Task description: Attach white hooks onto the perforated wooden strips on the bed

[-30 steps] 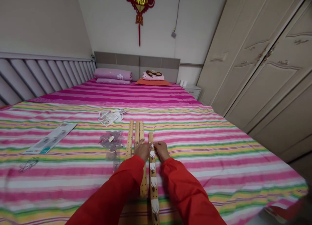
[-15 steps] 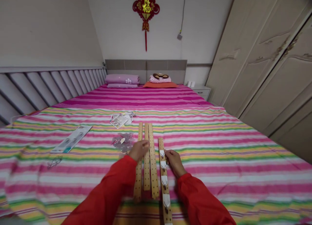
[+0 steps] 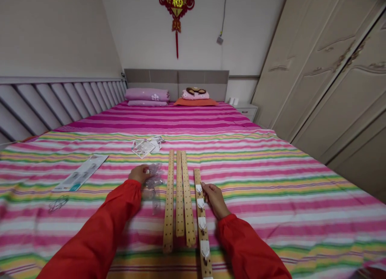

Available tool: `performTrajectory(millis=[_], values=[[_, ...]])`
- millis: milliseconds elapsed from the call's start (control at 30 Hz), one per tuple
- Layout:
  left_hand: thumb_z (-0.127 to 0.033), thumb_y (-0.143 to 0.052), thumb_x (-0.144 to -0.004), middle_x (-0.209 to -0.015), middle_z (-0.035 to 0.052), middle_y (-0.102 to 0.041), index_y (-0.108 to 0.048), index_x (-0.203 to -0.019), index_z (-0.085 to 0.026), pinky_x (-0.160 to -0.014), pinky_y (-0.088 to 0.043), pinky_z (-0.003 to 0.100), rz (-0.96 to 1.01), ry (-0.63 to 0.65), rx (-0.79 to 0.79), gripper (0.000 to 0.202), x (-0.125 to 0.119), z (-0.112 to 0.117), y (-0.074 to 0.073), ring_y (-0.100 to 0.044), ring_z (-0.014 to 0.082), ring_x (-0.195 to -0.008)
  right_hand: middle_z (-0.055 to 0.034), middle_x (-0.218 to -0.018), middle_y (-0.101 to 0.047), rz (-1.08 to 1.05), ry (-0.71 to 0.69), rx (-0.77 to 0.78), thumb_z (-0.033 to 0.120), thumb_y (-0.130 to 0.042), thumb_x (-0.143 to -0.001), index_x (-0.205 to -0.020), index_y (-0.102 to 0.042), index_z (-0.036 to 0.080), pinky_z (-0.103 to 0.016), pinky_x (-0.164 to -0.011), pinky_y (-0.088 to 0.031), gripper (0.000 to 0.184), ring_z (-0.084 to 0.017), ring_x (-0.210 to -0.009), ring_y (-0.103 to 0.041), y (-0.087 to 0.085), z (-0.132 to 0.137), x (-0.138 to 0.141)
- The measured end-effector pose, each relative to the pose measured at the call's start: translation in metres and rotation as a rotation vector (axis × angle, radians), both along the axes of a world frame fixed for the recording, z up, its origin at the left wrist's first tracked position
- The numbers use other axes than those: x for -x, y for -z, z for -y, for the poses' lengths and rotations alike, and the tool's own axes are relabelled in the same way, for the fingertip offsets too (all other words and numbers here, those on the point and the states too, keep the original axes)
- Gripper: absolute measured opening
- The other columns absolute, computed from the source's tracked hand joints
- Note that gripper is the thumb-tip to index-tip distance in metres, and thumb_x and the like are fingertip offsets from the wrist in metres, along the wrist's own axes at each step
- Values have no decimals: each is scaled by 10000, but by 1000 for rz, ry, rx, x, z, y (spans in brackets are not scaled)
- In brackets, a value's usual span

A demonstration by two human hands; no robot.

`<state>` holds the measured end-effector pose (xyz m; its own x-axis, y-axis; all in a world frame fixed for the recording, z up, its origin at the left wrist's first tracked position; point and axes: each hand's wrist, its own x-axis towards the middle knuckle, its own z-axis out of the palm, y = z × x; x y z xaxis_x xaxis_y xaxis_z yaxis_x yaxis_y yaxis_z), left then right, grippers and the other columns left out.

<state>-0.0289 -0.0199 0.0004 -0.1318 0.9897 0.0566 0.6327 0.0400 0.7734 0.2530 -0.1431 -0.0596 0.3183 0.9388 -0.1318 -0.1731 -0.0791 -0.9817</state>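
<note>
My left hand is closed on the left edge of some crumpled clear plastic packaging. My right hand has its fingers pinched at the farthest white hook, on the right edge of a perforated wooden strip. Several white hooks with metal loops sit in a row along that strip. To its left, three bare perforated wooden strips lie lengthwise on the striped sheet, two of them touching or nearly so.
On the left lie a flat hook package and a small tangle of thin loops. White papers and wrappers rest farther back. Folded bedding is by the headboard, a rail runs along the left, and wardrobes stand right.
My left hand has moved left from above the bare strips to the clear plastic and closed on it. My right hand stays at the far hook. The view has shifted slightly.
</note>
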Motion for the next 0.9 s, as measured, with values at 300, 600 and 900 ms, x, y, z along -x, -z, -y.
performTrajectory(millis=[300,600,900], values=[[-336,-738,-568,-818,56,-686,-667,-933,-162,-762,-500,337,-56,-20,-236,411,19,5,-35,-634,225,-835,76,-325,-400,-48,-5,-15,534,-670,-671,-520,-520,189,-231,-346,-153,405,-59,-292,-267,1,1,0],[-400,-825,-508,-1042,103,-710,-677,-969,-171,-859,-502,352,696,447,155,536,-40,74,-51,-642,234,-982,43,-473,-536,-204,50,-72,472,-739,-614,-600,-579,158,-185,-323,-163,353,-39,-325,-348,-14,3,-4],[-309,-873,-433,-759,45,-729,-699,-773,-150,-688,-487,221,1082,374,366,414,-116,100,-18,-649,122,-705,-22,-681,-669,-390,-258,-131,378,-781,-617,-763,-689,145,-183,-416,-385,290,-74,-468,-535,-62,24,21]])
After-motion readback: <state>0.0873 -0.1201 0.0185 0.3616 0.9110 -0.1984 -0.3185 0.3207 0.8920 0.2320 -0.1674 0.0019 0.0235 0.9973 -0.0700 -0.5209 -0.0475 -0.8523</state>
